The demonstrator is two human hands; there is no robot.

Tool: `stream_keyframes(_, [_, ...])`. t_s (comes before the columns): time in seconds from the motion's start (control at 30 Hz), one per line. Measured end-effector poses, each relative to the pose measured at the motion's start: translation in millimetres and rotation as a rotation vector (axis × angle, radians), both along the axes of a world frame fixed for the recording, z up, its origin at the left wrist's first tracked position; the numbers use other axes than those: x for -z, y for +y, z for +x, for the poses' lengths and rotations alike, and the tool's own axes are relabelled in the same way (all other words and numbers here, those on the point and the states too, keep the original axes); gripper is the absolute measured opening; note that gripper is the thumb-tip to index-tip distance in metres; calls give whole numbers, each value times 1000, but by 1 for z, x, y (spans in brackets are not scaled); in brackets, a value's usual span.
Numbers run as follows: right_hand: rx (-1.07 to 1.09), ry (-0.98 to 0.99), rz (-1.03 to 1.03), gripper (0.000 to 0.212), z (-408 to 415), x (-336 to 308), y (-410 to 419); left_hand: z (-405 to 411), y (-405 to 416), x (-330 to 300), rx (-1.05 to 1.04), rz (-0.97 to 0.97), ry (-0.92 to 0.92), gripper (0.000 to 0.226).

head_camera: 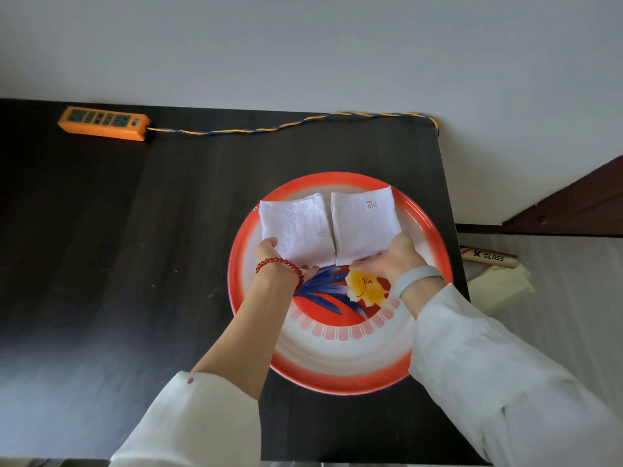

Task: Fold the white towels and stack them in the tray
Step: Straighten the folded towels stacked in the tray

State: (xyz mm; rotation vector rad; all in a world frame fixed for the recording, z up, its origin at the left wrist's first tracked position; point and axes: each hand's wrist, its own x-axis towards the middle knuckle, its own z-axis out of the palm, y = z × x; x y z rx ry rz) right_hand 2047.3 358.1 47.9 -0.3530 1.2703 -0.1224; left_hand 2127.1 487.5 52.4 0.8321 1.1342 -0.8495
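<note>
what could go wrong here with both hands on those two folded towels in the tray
1. The left towel and right towel lie side by side, not stacked; left like this, no stack forms.
2. The left hand and right hand grip only the near edges, so lifting may let the folds fall open.
3. Both towels sit toward the far rim of the tray; a forward push might slide a corner over it.

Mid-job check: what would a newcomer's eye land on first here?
The round red-rimmed enamel tray with a painted yellow flower, on the dark wooden table, stands out. Two folded white towels lie side by side on its far half, the left hand and right hand at their near edges. An orange power strip sits far left.
</note>
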Motion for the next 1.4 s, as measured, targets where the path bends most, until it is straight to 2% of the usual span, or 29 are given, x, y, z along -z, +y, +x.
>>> stream_keyframes(0.07, [-52,41,9,45,-4,-2,4,-6,0,-3,85,39,-30,50])
stream_keyframes(0.13, [-292,131,-119,47,-14,-1,14,-14,4,3,292,153,-105,35])
stream_keyframes(0.2, [-550,229,-450,37,-22,1,20,-26,7,11,532,318,-309,17])
stream_keyframes(0.23, [-602,259,-647,33,-25,1,20,-29,9,17,616,435,-470,14])
stream_keyframes(0.3, [-635,305,-1048,26,-27,7,8,-25,13,23,749,698,-808,25])
stream_keyframes(0.33, [-659,339,-1231,22,-27,10,-2,-19,15,22,795,814,-920,31])
stream_keyframes(0.4, [-744,417,-1406,26,-22,17,-23,3,15,25,870,908,-950,42])
stream_keyframes(0.43, [-764,429,-1358,30,-19,23,-34,16,14,28,904,895,-895,46])
stream_keyframes(0.57, [-859,399,-909,51,-8,35,-62,42,10,42,921,704,-768,52])
stream_keyframes(0.67, [-878,377,-796,63,-5,42,-70,44,2,43,879,567,-763,54])
stream_keyframes(0.77, [-885,342,-821,56,-4,44,-70,45,-4,44,852,468,-730,58])
stream_keyframes(0.83, [-876,319,-833,47,-5,43,-68,44,-4,43,873,470,-735,59])
stream_keyframes(0.97, [-885,282,-859,42,-3,44,-70,46,-3,43,877,433,-765,56])
stream_keyframes(1.07, [-863,252,-816,40,-4,45,-71,49,0,47,910,475,-774,54])
stream_keyframes(1.17, [-847,251,-854,38,-6,48,-70,45,4,51,899,609,-889,52])
stream_keyframes(1.27, [-841,307,-977,44,-3,48,-68,40,2,53,855,662,-1008,51])
stream_keyframes(1.4, [-861,353,-913,49,0,60,-74,42,-2,62,836,556,-916,50])
